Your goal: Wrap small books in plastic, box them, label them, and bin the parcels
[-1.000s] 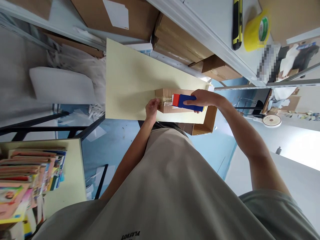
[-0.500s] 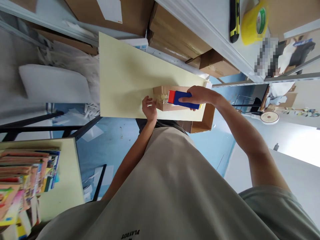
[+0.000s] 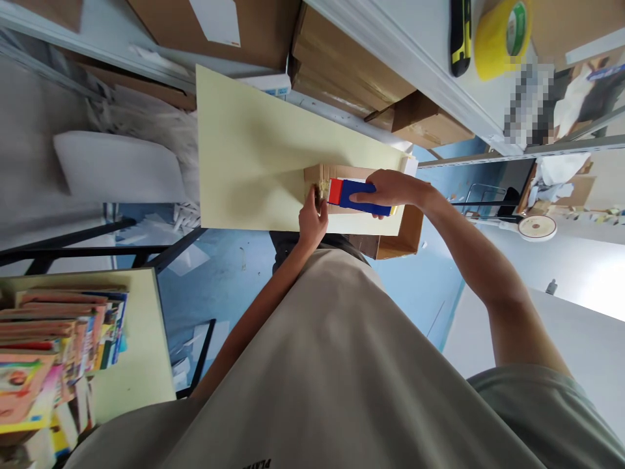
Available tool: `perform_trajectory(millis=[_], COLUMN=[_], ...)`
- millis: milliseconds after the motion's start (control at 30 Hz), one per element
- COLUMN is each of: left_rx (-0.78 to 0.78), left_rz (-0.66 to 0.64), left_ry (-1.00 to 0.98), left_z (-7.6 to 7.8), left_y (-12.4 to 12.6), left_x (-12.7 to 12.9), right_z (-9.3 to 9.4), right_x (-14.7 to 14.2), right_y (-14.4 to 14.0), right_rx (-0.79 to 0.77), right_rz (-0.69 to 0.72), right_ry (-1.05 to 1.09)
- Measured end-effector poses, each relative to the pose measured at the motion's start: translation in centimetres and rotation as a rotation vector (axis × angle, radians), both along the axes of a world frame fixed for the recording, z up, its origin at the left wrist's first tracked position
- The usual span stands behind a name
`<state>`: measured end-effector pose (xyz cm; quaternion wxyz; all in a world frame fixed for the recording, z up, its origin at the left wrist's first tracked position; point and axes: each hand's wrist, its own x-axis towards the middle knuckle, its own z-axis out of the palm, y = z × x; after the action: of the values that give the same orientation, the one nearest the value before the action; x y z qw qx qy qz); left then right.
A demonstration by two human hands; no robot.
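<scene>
A small cardboard box [image 3: 317, 174] lies on a pale yellow table [image 3: 244, 163]. My right hand [image 3: 390, 190] grips a blue tape dispenser with a red head [image 3: 354, 195], held flat along the top of the box. A bit of clear tape shows at the box's left end. My left hand [image 3: 312, 218] is closed around that left end, fingers against the tape and the box's side. My grey shirt fills the lower part of the view.
Large cardboard boxes [image 3: 342, 71] sit under a white shelf behind the table. A yellow tape roll [image 3: 502, 32] and a black-and-yellow knife [image 3: 459, 32] lie on that shelf. Stacked books [image 3: 58, 345] are on a second table at the left. An open carton [image 3: 395, 244] sits beneath the table edge.
My left hand lifted off the box's end half a second ago, then came back and closed on it. The dispenser shifted slightly left along the box.
</scene>
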<state>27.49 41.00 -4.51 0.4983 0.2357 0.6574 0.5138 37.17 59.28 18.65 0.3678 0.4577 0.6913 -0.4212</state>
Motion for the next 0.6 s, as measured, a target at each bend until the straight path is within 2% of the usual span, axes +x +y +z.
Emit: perform_trajectory(millis=[233,433,533,600], left_rx=[-0.111,-0.073,-0.075,-0.090], left_rz=[-0.082,0.045,0.038,0.050], left_ry=[0.149,0.164,0.190,0.212], left_z=[0.7,0.8,0.8,1.0], left_y=[2.0,2.4,2.3,2.3], left_x=[0.3,0.3,0.2,0.1], right_z=[0.0,-1.0,-1.3,-0.8], right_x=[0.8,2.0,3.9,6.3], right_y=[1.1,3.1,4.2,5.3], right_rx=[0.014,0.012,0.018,0.039], right_rz=[0.043,0.048,0.054,0.061], right_ry=[-0.016,0.079,0.161,0.166])
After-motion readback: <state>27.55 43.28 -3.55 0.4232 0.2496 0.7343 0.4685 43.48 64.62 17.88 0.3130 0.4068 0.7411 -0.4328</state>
